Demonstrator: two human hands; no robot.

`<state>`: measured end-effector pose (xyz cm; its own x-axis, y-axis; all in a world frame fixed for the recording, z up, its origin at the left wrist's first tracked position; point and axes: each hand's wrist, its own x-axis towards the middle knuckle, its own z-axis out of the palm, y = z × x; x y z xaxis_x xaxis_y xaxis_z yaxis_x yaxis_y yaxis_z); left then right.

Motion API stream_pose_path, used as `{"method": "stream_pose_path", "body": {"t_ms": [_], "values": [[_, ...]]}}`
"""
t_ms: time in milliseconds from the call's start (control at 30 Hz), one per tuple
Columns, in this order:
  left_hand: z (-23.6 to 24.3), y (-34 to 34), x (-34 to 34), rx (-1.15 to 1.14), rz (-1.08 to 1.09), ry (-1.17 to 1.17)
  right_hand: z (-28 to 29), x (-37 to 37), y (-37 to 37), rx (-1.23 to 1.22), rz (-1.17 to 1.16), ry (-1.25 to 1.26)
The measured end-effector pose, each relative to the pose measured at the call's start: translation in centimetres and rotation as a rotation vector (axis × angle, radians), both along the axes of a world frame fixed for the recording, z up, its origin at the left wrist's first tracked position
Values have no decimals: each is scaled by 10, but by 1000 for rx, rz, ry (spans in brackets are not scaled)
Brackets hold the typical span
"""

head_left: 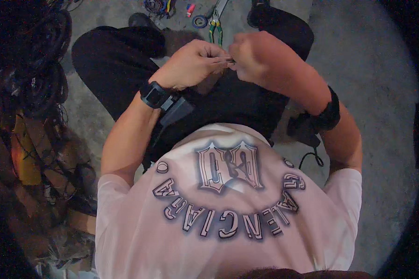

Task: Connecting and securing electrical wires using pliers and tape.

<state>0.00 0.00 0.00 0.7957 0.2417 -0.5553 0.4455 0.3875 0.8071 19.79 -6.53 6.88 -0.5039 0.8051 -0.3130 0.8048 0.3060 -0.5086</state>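
My left hand (188, 64) and my right hand (253, 58) meet in front of me, above my lap. Thumb and fingers of the left are pinched together. The right is curled closed, its back hiding most of its fingers. Between the fingertips a small, thin, dark piece (231, 60) shows, too little of it to name. Just beyond the hands, green-handled pliers (215, 27) lie on the floor. Beside them is a roll of black tape (199, 21).
A small red and blue item (190, 9) and a bundle of coloured wires (159, 7) lie at the far edge. Coils of black cable (35, 56) are heaped at the left, near a yellow object (27, 160). My bent legs (111, 60) frame the grey concrete floor (372, 116).
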Motion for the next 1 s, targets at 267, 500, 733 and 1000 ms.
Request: {"method": "stream_pose_path", "body": {"t_ms": [267, 500, 733, 1000], "values": [[-6, 6, 16, 35, -5, -115, -23, 10, -12, 294, -10, -11], [-8, 3, 37, 35, -1, -131, -11, 32, -10, 311, 74, -31], [1, 2, 48, -69, -47, -107, -10, 51, -10, 139, -115, 61], [16, 0, 53, 128, 36, -150, 16, 60, 9, 38, -80, 1]]}}
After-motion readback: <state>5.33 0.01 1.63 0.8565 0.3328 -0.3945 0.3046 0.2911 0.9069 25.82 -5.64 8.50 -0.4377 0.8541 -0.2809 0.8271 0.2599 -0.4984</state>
